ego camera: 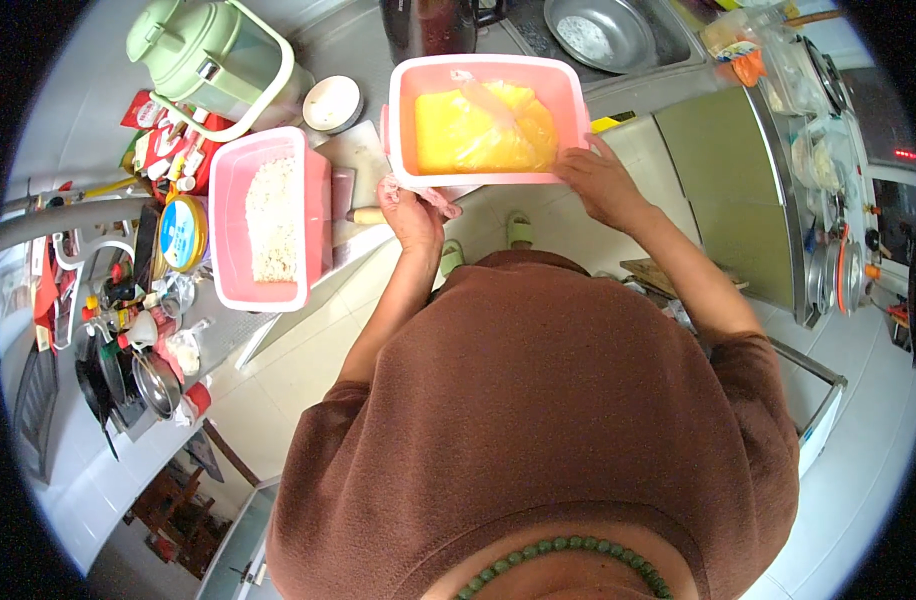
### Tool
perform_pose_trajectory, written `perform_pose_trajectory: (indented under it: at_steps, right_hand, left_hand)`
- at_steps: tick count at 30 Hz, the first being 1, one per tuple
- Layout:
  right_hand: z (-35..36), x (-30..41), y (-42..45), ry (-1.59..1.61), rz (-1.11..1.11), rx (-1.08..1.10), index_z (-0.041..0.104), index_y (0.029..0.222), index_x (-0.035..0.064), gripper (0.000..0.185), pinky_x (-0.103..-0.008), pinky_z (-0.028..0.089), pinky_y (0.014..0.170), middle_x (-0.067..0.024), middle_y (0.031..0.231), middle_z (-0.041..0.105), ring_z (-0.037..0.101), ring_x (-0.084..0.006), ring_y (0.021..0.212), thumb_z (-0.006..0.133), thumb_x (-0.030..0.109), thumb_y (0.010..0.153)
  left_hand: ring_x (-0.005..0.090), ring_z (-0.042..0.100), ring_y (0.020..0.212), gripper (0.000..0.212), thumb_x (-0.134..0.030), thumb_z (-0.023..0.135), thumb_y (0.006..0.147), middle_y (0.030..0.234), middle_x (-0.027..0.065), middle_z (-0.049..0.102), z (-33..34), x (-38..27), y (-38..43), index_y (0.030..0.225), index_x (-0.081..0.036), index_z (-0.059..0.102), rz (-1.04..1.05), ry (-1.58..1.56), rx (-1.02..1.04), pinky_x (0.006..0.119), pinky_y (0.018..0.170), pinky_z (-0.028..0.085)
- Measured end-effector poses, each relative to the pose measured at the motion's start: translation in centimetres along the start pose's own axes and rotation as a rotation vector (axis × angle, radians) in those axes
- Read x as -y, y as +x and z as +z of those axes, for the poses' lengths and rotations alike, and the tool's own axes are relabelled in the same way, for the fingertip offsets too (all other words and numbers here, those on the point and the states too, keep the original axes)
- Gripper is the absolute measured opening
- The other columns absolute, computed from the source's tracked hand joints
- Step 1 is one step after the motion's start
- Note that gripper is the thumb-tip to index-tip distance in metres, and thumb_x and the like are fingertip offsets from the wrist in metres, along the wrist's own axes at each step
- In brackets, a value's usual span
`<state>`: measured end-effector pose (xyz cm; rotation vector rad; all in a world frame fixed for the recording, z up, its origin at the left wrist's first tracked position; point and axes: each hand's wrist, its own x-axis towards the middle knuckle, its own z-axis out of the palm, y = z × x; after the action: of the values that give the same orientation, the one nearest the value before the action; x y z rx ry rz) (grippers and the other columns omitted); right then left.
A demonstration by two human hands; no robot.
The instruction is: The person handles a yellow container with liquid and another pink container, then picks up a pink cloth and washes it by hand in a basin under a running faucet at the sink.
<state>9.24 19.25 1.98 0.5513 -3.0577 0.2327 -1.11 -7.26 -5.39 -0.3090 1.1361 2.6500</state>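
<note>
A pink plastic bin (488, 180) stands before me at the counter's edge, with a clear plastic bag of yellow contents (454, 139) inside. My right hand (608, 184) grips its near right corner. A crumpled pink cloth (447, 206) is in my left hand (415, 223), just below the bin's near left corner. Beside that hand lies a knife with a wooden handle (368, 217), its blade partly hidden. To the left, a second pink bin (319, 217) holds pale, rice-like grains (270, 217).
A pale cutting board (366, 146) lies between the bins. Behind are a small bowl (333, 105), a green insulated jug (225, 67) and a dark kettle (432, 30). A metal basin (604, 34) sits in the sink. A greenish cabinet (728, 172) is at right.
</note>
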Motion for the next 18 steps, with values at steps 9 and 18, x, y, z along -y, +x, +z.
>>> perform_pose_trajectory:
  at_steps: [9, 18]
  right_hand:
    - [3.5, 5.5, 2.4, 0.212, 0.256, -0.3, 0.057, 0.111, 0.0059, 0.03, -0.0441, 0.03, 0.097, -0.0103, 0.105, 0.059, 0.052, -0.025, 0.102, 0.059, 0.015, 0.082]
    - [4.0, 5.9, 3.2, 0.204, 0.326, -0.372, 0.059, 0.106, 0.0094, 0.026, -0.0423, 0.032, 0.092, -0.008, 0.1, 0.062, 0.055, -0.0232, 0.099, 0.058, 0.02, 0.082]
  left_hand:
    - [0.021, 0.062, 0.075, 0.013, -0.004, 0.043, 0.091, 0.088, 0.011, 0.061, -1.3, 0.1, 3.7, 0.102, -0.001, 0.05, -0.137, 0.034, -0.095, 0.033, 0.063, 0.053]
    - [0.0248, 0.063, 0.087, 0.027, -0.015, 0.039, 0.095, 0.105, 0.0152, 0.061, -1.3, -0.2, 10.1, 0.114, 0.001, 0.052, -0.329, 0.025, 0.024, 0.035, 0.075, 0.054]
